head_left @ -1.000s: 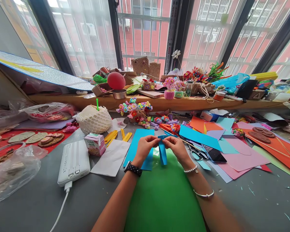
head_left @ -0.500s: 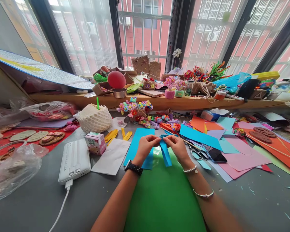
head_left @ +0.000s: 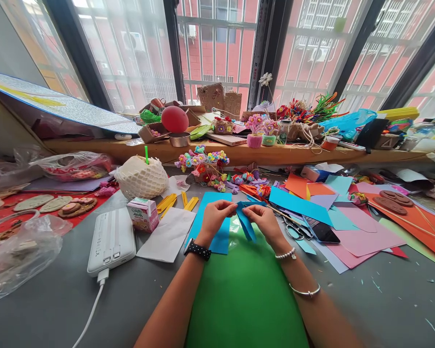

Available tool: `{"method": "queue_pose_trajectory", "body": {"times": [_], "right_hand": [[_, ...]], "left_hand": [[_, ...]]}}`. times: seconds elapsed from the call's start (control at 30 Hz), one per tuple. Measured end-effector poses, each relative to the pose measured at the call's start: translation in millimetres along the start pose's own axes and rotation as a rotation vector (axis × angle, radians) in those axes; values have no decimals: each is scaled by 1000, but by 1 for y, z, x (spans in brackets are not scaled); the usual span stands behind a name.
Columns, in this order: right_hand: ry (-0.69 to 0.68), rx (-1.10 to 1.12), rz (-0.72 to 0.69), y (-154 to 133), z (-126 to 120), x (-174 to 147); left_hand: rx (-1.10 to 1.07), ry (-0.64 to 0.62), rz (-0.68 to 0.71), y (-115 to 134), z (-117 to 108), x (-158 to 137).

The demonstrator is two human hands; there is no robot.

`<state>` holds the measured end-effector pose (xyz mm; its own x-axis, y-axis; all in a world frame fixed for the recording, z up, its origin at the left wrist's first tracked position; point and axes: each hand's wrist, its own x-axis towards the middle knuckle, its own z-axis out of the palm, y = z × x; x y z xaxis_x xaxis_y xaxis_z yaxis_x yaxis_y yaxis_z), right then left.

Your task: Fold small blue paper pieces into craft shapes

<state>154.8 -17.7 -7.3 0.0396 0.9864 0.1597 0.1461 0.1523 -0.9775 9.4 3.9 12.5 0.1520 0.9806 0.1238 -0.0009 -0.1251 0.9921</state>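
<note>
Your left hand (head_left: 217,218) has shifted slightly leftward since the frame half a second ago, and the lower end of the folded blue paper strip (head_left: 247,224) has risen and swung open. Your hands are pinching that strip from both sides, thumb against fingers; the right hand (head_left: 266,220) grips near the fold. The strip is found above the far end of the glossy green surface (head_left: 248,295), which serves as reference below.

Markings, inspected. Left of the green surface stands a pink-and-white drink carton (head_left: 142,216); its front bears large print, too small to read with certainty. Left also, nearer you, lies a white power bank (head_left: 112,241), cable plugged in; lettering runs on it, not legible. Well beyond the green surface, the dark window frame (head_left: 255,72) carries vertical print, likewise unreadable.

Adjacent items: a flat blue sheet (head_left: 222,241) lies at the green surface's far left, under your left hand. White paper (head_left: 166,237) rests on the counter (head_left: 369,299) further left. Scissors (head_left: 297,233) and a phone (head_left: 324,233) lie to its right.
</note>
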Motion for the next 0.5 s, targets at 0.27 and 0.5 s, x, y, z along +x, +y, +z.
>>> {"method": "queue_pose_trajectory", "body": {"times": [0.27,0.5], "right_hand": [[29,-37,-5,1,1,0],[39,-6,-5,3,1,1]], "left_hand": [[-65,34,2,-3,1,0],[-17,-111,-77,-5,4,-1]]}}
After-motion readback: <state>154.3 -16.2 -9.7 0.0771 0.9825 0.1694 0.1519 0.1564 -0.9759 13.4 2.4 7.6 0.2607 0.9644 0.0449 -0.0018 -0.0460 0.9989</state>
